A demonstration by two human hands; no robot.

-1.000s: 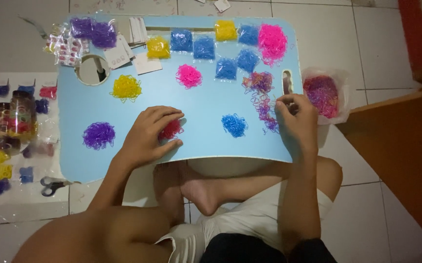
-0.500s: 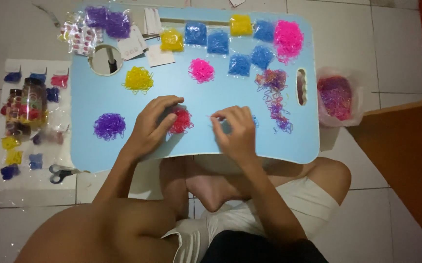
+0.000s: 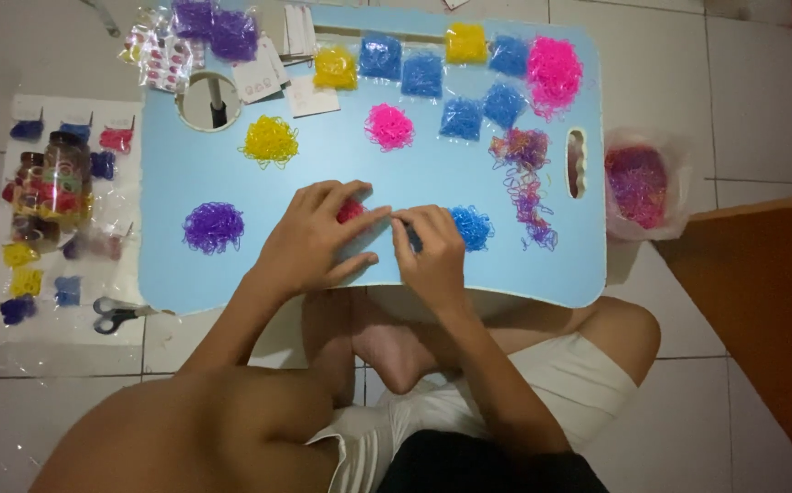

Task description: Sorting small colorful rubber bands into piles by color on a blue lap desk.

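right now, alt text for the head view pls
Seen from above, a seated person's left hand and right hand meet over a small red pile of bands on a light blue lap table, with purple, yellow, pink and blue piles scattered around.

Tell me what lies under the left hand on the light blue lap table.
Under the left hand, a red pile of small rubber bands peeks out; the rest is covered.
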